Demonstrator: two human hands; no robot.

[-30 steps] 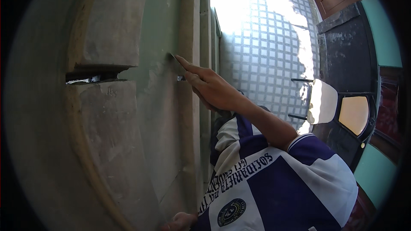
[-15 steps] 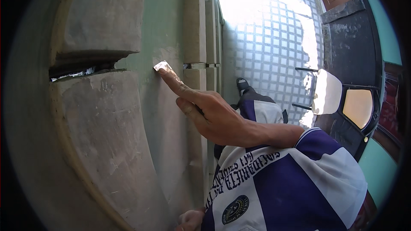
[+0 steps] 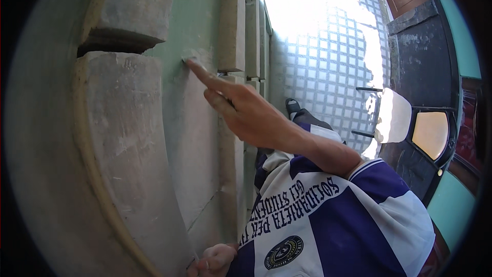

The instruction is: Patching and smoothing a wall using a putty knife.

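Observation:
My right hand reaches across to a green wall strip between raised grey panels. Its index finger is stretched out over a small thin flat piece, like a scraper blade, whose edge meets the strip beside a pale scuffed patch. The piece shows nearly edge-on, and most of it is hidden by the finger. At the lower edge, my left hand is curled close to the wall and my shirt. What it holds, if anything, cannot be made out.
A dark gap separates two raised panels on the left. More upright panels stand beyond the strip. A white-seated chair stands on the sunlit tiled floor, near dark furniture at the right.
My right hand has moved slightly up and left, and the flat piece has turned from its bright face to nearly edge-on. The view has shifted; more of my left hand shows.

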